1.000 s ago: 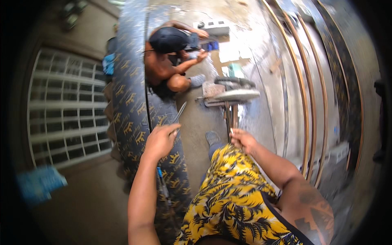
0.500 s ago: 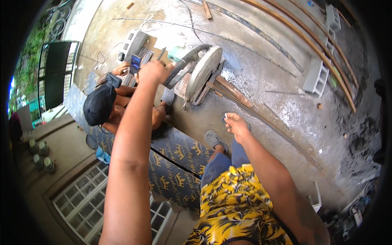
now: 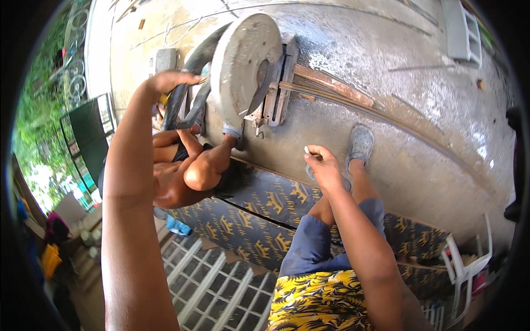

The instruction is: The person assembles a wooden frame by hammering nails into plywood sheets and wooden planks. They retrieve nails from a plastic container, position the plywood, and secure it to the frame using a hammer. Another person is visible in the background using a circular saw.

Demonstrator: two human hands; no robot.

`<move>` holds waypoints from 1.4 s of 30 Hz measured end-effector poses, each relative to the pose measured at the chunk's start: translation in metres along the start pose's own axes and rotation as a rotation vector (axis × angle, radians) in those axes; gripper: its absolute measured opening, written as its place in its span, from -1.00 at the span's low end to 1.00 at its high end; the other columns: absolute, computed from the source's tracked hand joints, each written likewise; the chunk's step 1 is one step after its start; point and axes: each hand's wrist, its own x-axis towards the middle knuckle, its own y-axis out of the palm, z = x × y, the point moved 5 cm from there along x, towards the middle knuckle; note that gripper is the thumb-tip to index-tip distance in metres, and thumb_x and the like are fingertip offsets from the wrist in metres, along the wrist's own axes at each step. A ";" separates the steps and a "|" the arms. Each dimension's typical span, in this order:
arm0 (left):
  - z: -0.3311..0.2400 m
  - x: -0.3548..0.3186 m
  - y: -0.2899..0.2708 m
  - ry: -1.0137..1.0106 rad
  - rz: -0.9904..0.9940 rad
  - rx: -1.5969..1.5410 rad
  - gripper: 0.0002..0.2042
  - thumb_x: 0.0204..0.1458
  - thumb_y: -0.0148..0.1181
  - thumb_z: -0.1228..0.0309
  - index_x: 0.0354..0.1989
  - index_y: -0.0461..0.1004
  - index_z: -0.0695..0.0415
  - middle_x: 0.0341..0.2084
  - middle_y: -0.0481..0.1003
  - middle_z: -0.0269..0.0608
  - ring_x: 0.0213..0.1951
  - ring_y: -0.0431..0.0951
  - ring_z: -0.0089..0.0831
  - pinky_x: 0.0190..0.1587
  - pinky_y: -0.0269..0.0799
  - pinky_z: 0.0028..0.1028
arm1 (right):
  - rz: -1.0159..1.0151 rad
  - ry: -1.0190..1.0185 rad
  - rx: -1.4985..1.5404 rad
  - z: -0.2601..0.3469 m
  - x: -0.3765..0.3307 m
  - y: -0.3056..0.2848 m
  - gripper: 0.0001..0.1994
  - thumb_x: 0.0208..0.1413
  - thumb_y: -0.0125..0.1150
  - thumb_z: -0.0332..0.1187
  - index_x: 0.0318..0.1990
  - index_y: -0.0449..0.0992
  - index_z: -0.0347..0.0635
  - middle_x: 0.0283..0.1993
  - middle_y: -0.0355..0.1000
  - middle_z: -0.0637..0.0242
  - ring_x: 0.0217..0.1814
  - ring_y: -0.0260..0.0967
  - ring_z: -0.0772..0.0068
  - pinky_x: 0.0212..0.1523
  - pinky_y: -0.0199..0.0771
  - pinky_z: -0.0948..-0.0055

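My left hand (image 3: 165,83) reaches far forward, its fingers stretched flat against the black handle (image 3: 185,96) of a cut-off saw (image 3: 245,60) with a round grey guard. No grip around the handle shows. My right hand (image 3: 323,165) hovers lower, near my knee, fingers curled around a small white piece (image 3: 307,150). Long rusty metal bars (image 3: 331,94) lie in the saw's clamp and run off to the right over the concrete floor. My foot in a grey shoe (image 3: 360,144) stands beside them.
Another person (image 3: 187,171) crouches just under the saw, one hand at its base. A dark blue cloth with gold crowns (image 3: 265,204) lies below, over a white metal grille (image 3: 215,287). A white plastic chair (image 3: 466,265) stands at the right, a white crate (image 3: 461,27) far back.
The view has swung closer to the saw. My left hand stays stretched out at its handle. My right hand has dropped toward my knee and curled shut on the white piece.
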 end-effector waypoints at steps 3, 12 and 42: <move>0.003 0.000 0.003 0.103 0.046 -0.171 -0.25 -0.16 0.49 -0.16 0.06 0.53 0.22 -0.18 0.60 0.07 -0.39 0.65 -0.20 -0.47 0.63 -0.18 | 0.007 -0.052 0.082 -0.004 0.024 0.019 -0.79 0.22 0.33 -0.43 -0.01 0.60 -0.24 -0.21 0.50 0.49 -0.23 0.31 0.68 -0.19 0.36 0.57; 0.016 0.019 -0.006 0.132 0.040 -0.227 -0.38 -0.13 0.48 -0.10 -0.13 0.53 0.22 -0.42 0.52 -0.15 -0.48 0.53 -0.34 -0.38 0.57 -0.33 | -0.104 -0.145 0.034 -0.001 0.091 0.077 -0.75 0.16 0.39 -0.39 -0.05 0.60 -0.28 -0.21 0.60 0.31 -0.17 0.49 0.53 -0.05 0.50 0.45; 0.014 0.027 0.002 0.213 0.118 -0.253 -0.52 -0.03 0.29 -0.07 -0.30 0.43 0.16 -0.50 0.37 -0.28 -0.37 0.42 -0.41 -0.34 0.42 -0.43 | -0.227 -0.238 0.142 -0.051 0.164 0.135 -0.80 0.11 0.42 -0.36 -0.14 0.59 -0.16 -0.12 0.65 0.24 -0.07 0.60 0.26 0.00 0.55 0.32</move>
